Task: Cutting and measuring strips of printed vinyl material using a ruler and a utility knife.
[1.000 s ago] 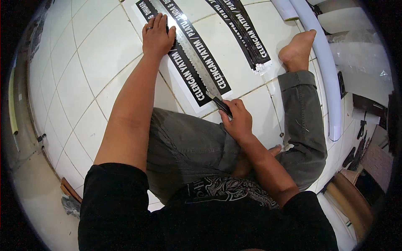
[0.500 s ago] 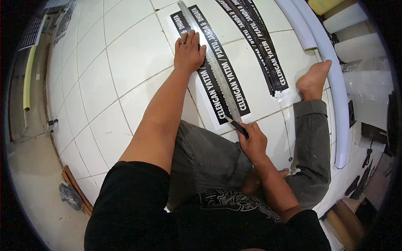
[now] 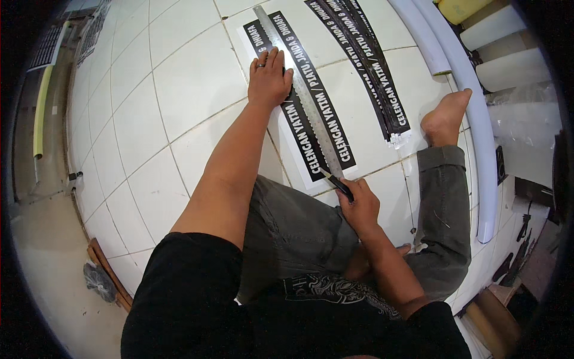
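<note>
Steel ruler (image 3: 305,96) pinned by flat left hand (image 3: 269,78), right hand (image 3: 359,209) gripping knife (image 3: 336,182)

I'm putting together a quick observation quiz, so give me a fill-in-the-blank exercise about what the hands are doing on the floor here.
1. The left hand presses flat on a long metal ____ laid over the printed sheet.
2. The right hand holds a cutter knife at the ruler's ____ end.
3. The sheet lies on a white ____ floor.
4. A bare ____ rests beside the stack of black strips.

Missing words: ruler; near; tiled; foot
</note>
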{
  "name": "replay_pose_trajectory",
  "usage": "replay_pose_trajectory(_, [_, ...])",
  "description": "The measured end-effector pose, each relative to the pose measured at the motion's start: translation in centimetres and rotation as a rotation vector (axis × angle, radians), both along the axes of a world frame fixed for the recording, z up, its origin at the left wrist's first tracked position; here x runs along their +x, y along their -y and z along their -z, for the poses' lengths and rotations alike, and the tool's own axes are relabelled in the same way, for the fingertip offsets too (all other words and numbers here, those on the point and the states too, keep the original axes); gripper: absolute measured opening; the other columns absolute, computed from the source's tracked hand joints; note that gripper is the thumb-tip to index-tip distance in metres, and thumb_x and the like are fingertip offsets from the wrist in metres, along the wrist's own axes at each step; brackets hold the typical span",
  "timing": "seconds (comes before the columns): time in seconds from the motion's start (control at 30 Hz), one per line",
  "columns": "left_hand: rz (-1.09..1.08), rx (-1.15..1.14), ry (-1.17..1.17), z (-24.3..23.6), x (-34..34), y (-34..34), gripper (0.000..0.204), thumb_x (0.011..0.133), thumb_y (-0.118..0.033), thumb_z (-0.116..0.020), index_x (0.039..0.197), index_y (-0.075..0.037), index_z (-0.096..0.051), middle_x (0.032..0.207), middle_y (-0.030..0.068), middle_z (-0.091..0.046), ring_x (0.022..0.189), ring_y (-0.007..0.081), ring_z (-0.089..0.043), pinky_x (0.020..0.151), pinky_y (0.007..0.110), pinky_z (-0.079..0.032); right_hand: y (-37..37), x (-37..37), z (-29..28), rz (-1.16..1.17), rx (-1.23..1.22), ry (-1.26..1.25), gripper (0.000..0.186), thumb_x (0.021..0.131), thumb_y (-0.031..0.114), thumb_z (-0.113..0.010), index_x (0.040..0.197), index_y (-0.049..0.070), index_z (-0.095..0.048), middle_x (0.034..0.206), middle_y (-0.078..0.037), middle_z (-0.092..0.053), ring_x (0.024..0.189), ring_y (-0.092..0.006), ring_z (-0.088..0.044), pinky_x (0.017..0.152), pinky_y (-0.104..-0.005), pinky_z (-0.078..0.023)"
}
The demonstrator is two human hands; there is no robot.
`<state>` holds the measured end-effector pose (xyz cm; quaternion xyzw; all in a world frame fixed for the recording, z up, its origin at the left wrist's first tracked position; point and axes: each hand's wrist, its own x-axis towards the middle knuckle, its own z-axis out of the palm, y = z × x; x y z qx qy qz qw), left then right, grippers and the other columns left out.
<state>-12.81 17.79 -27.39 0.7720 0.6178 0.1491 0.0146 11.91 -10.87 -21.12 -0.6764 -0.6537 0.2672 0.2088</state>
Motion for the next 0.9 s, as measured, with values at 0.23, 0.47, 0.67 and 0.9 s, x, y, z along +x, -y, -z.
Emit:
replay_pose_trajectory(0.23, [-0.002, 0.016, -0.017, -0.04, -0.01, -0.01, 0.060, 0.101, -0.040, -0.045, 0.150, -0.006, -0.043, 0.158, 0.0131, -0.041, 0.149, 0.0323, -0.032, 0.122, 0.048, -0.020, 0.00, 0.02, -0.01, 0.009, -0.040, 0.002, 0.029, 0.084, 0.018, -0.076, 0.113, 0.013, -0.073, 0.090, -0.008, -0.063, 0.078, -0.0293, -0.067, 0.067, -0.0392, -0.055])
replay_pose_trajectory(0.47, [0.001, 0.024, -0.016, -0.23, 0.01, 0.20, 0.059, 0.101, -0.040, -0.046, 0.149, -0.006, -0.044, 0.157, 0.0138, -0.042, 0.148, 0.0328, -0.033, 0.122, 0.048, -0.021, 0.23, 0.05, 0.45, -0.013, 0.031, 0.012, 0.030, 0.084, 0.015, -0.078, 0.113, 0.010, -0.071, 0.088, -0.009, -0.063, 0.073, -0.0268, -0.066, 0.064, -0.0363, -0.052])
replay_pose_trajectory(0.67, [0.013, 0.033, 0.007, -0.01, 0.42, 0.33, 0.059, 0.100, -0.040, -0.047, 0.149, -0.005, -0.044, 0.157, 0.0152, -0.043, 0.147, 0.0341, -0.035, 0.121, 0.049, -0.023, 0.51, 0.32, 0.64, 0.007, -0.001, -0.020, 0.031, 0.084, 0.017, -0.076, 0.115, 0.013, -0.071, 0.090, -0.010, -0.061, 0.078, -0.0309, -0.067, 0.067, -0.0407, -0.054])
replay_pose_trajectory(0.9, [0.028, 0.039, -0.043, 0.49, -0.41, -0.57, 0.060, 0.101, -0.041, -0.045, 0.150, -0.008, -0.042, 0.158, 0.0118, -0.040, 0.148, 0.0334, -0.032, 0.122, 0.051, -0.021, -0.26, 0.00, -0.08, 0.008, -0.048, 0.020, 0.030, 0.085, 0.018, -0.075, 0.114, 0.013, -0.072, 0.089, -0.010, -0.061, 0.078, -0.0308, -0.066, 0.068, -0.0406, -0.053])
